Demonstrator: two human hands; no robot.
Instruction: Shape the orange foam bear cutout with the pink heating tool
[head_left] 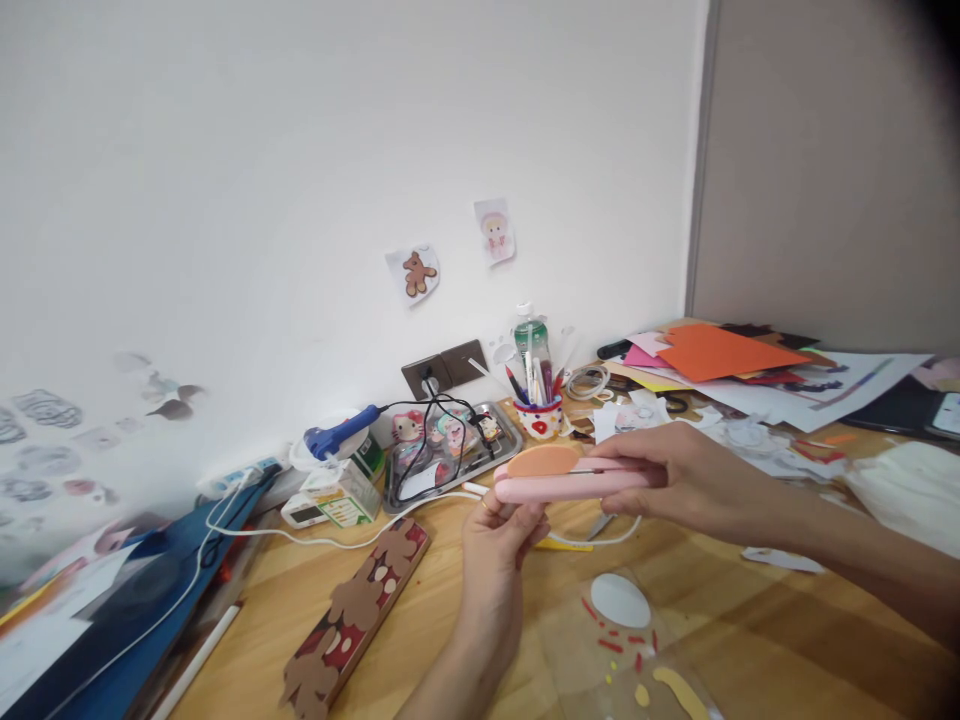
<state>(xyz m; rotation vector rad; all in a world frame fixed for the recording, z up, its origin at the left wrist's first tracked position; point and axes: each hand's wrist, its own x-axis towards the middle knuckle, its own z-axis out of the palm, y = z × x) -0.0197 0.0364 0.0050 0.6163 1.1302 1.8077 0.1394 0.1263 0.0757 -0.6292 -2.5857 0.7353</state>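
Wooden worktop (259, 585): white cable (337, 544) runs across it and could snag a wrist lowered near it. Pink slim case (555, 488): raised above the worktop's middle; my left hand (491, 545) grasps one end, my right hand (697, 480) pinches the other. Orange oval piece (544, 461): against the case's upper side; if unattached, a tilt or slack grip could let it slide off. Metal tray (516, 438), toward the back edge: character cutouts, black cables. Decorated cup (538, 420), beside the tray: upright pens.
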